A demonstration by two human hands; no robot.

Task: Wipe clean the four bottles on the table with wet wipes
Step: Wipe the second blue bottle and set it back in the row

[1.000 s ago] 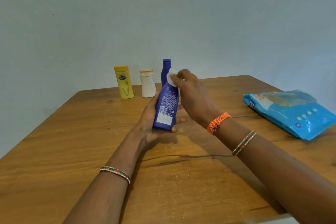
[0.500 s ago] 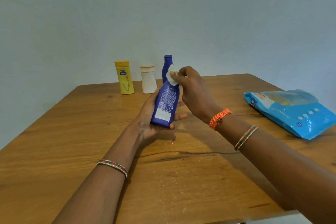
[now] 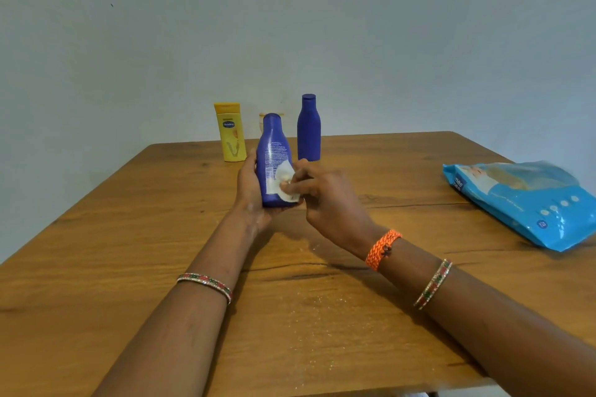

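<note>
My left hand grips a blue bottle upright above the table, its printed back label toward me. My right hand pinches a small white wet wipe and presses it against the bottle's lower right side. A second blue bottle stands behind, near the table's far edge. A yellow bottle stands to its left. A white bottle between them is mostly hidden behind the held bottle.
The blue pack of wet wipes lies at the right side of the wooden table. A plain wall rises just behind the far table edge. Fine crumbs or droplets speckle the wood near me.
The wipe has moved from the held bottle's neck down to its lower body. The bottle now stands more upright and has shifted left, uncovering the second blue bottle behind.
</note>
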